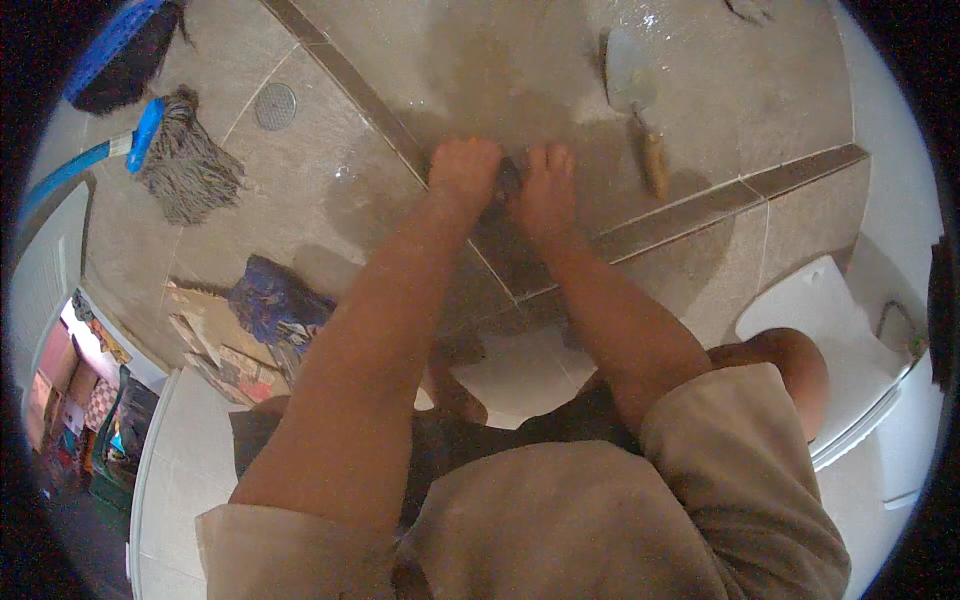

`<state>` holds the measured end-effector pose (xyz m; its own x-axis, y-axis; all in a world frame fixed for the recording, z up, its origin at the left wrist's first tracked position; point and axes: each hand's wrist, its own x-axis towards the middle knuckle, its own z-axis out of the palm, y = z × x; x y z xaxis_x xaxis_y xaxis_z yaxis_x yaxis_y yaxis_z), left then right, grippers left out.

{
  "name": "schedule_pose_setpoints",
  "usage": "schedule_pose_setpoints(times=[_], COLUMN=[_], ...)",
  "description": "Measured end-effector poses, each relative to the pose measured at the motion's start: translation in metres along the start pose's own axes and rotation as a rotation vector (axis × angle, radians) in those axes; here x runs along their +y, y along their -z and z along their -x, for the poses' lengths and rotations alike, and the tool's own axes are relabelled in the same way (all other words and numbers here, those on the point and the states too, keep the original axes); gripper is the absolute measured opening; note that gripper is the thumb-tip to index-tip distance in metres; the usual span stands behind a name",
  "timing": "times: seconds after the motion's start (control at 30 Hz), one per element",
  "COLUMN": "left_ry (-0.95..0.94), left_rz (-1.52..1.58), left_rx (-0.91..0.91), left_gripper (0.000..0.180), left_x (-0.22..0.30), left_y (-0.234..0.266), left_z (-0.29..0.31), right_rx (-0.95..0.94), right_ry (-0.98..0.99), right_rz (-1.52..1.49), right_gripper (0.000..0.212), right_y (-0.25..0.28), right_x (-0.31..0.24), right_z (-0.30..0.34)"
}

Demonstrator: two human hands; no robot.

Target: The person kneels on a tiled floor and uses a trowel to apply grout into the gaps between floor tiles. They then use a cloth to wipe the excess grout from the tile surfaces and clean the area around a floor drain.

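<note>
My left hand (466, 166) and my right hand (548, 188) are side by side above the corner of a raised tile curb (515, 270). The fingers of both are curled closed. Between them shows a small dark, crumpled piece (508, 184) that looks like a wet rag; most of it is hidden by the hands, and its kind is not certain. Beyond my right hand, a trowel (628, 75) with a worn wooden handle (654, 165) lies flat on the wet floor. Dark damp patches spread over the tiles (480, 75) around my hands.
At the far left lie a string mop (190, 165) with a blue clamp and a blue-and-black item (125, 60). A round floor drain (275, 106) is set nearby. Left of my forearm are cardboard (210, 305) and a crumpled plastic bag (270, 300). White toilet (830, 315) at right.
</note>
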<state>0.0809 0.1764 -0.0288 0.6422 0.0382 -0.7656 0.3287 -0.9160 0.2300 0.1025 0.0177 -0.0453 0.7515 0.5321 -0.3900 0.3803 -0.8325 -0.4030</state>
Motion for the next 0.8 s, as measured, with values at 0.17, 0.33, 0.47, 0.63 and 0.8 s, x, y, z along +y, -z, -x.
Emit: schedule_pose_setpoints(times=[0.17, 0.33, 0.47, 0.63, 0.8], left_ry=[-0.06, -0.101, -0.042, 0.05, 0.124], left_rz=[-0.026, 0.066, 0.038, -0.111, -0.159], left_rx=[0.197, 0.243, 0.242, 0.193, -0.004], left_gripper=[0.022, 0.02, 0.02, 0.018, 0.028], left_x=[0.001, -0.024, -0.012, 0.006, 0.013], left_y=[-0.003, -0.033, -0.034, -0.024, -0.022], left_z=[0.005, -0.004, 0.003, 0.015, 0.011], right_rx=[0.156, -0.025, -0.07, -0.089, 0.009], right_ry=[0.115, 0.126, 0.125, 0.093, 0.077], right_rz=[0.011, -0.107, -0.138, -0.009, 0.009], right_gripper=[0.057, 0.059, 0.058, 0.051, 0.05], right_y=[-0.003, 0.01, 0.017, 0.02, 0.003], right_x=[0.013, 0.018, 0.021, 0.01, 0.005], right_z=[0.003, -0.001, 0.002, 0.006, 0.006])
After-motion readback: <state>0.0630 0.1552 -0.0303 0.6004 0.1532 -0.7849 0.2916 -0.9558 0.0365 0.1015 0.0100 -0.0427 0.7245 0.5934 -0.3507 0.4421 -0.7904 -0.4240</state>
